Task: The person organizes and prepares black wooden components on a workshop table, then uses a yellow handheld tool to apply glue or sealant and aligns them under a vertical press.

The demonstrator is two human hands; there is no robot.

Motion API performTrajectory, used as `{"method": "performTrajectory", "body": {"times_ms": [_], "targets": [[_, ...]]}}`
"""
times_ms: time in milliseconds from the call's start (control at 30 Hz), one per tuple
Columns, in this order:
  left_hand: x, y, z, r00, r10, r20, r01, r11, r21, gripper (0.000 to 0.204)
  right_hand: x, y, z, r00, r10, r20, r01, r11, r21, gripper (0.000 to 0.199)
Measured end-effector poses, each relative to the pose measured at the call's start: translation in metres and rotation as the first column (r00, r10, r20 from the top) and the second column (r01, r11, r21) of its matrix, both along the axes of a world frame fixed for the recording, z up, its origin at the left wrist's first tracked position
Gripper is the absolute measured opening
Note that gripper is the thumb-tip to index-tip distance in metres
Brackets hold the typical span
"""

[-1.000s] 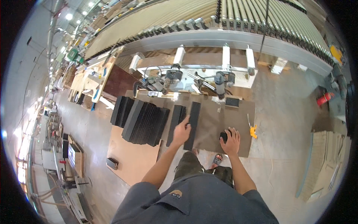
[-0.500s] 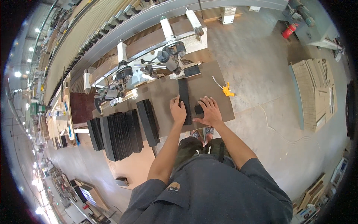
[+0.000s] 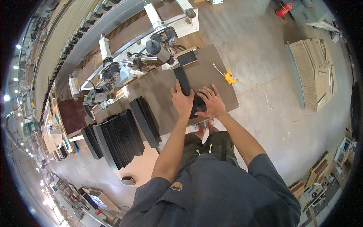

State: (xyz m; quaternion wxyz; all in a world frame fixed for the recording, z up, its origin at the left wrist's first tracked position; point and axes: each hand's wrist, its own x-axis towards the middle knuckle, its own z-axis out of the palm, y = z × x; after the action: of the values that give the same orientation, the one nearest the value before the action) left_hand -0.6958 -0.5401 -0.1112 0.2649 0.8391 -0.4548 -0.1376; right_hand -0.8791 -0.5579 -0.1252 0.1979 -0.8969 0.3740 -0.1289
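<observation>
A long black strip [image 3: 182, 81] lies on the brown work board, its far end at the machine's drill head [image 3: 160, 52]. My left hand [image 3: 182, 103] straddles the strip, thumb along its right side and the index finger reaching forward on the left. My right hand [image 3: 212, 103] grips a small black block [image 3: 199, 103] between thumb and fingers, pressed up to the strip's near part. The hands partly hide the block and strip, so whether they touch along their full length is unclear.
Stacks of black strips [image 3: 117, 138] stand to the left, with a smaller bundle [image 3: 145, 121] beside the board [image 3: 206, 68]. A yellow tool [image 3: 229, 76] rests at its right edge. Cardboard sheets [image 3: 308, 75] are piled on the floor, right. A red fire extinguisher [image 3: 283, 10] stands farther back.
My right hand has brought the black block leftward against the strip. My left thumb now reaches along the strip's right side. The whole view has shifted and turned a little.
</observation>
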Motion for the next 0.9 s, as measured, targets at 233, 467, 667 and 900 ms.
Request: {"method": "performTrajectory", "body": {"times_ms": [233, 467, 667, 900], "targets": [[0.016, 0.000, -0.013, 0.995, 0.078, 0.058, -0.075, 0.996, -0.052, 0.084, 0.004, 0.001, 0.006, 1.000, -0.022, 0.019, 0.021, 0.999, 0.026, 0.105], [0.020, -0.015, -0.005, 0.978, 0.209, -0.001, -0.208, 0.974, 0.090, 0.084, 0.001, 0.005, 0.002, 0.998, -0.028, 0.062, 0.025, 0.998, 0.054, 0.106], [0.035, -0.037, -0.009, 0.999, 0.019, -0.030, -0.016, 0.996, 0.085, 0.088, -0.002, -0.001, 0.007, 1.000, 0.028, 0.006, -0.028, 0.999, 0.042, 0.113], [0.065, -0.015, -0.023, 0.961, -0.181, 0.211, 0.187, 0.982, -0.007, 0.077, 0.006, 0.005, -0.006, 0.996, -0.085, -0.037, 0.086, 0.996, 0.016, 0.099]]}}
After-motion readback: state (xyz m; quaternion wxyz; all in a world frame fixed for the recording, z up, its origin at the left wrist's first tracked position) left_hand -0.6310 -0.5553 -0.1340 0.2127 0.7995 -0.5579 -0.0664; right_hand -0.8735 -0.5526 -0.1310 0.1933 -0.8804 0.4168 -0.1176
